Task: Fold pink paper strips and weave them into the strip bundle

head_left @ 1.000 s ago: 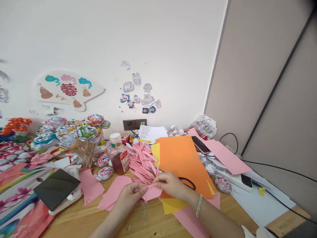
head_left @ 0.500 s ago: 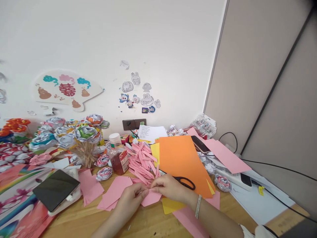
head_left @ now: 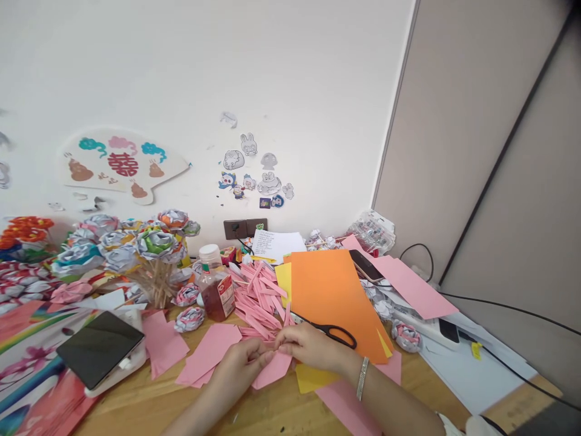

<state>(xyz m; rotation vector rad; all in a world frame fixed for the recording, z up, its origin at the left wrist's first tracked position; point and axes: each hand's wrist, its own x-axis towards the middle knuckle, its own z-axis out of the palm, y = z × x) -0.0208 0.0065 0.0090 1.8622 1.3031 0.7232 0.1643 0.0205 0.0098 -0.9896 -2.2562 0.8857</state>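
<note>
A piece of pink paper is pinched between my two hands, low over the wooden table. My left hand grips its left side with thumb and bent fingers. On the right, my right hand closes on the upper edge, its fingertips almost meeting those of the left. The fingers cover part of the paper, so any fold there is hidden. Just beyond my hands lies a heap of folded pink strips. Black-handled scissors rest on orange sheets beside my right hand.
Loose pink sheets lie left of my hands. A jar of red liquid stands behind them, near paper flowers. A tablet is at left; a phone and white sheets are at right.
The pink paper between my hands has tilted slightly, its lower end shifting a little left. Both hands keep their pinch in nearly the same place.
</note>
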